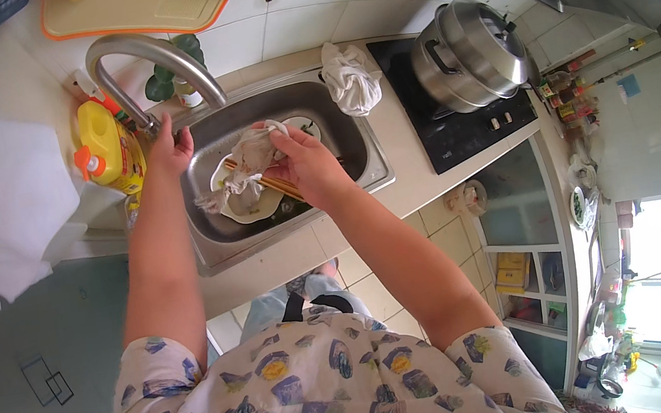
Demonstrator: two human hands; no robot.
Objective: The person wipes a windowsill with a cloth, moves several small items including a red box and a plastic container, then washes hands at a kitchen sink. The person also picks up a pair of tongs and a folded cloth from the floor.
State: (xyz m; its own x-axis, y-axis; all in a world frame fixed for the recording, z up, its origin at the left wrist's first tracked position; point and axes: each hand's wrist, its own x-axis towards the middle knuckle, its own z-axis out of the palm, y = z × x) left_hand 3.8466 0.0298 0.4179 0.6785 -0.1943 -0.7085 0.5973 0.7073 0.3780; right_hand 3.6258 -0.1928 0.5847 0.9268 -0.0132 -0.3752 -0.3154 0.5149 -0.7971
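Note:
My left hand is at the base of the curved steel faucet, by its handle; whether it grips the handle is hard to tell. In my right hand is a wet, crumpled pale dishcloth, held above the stainless steel sink. Wooden chopsticks lie just under that hand, across a white scalloped dish in the basin. Behind the cloth, another white dish with dark green bits is partly hidden.
A yellow detergent jug with an orange pump stands left of the sink. A white cloth lies bunched at its right rim. Farther right, a lidded steel pot sits on the black cooktop. A potted plant stands behind the faucet.

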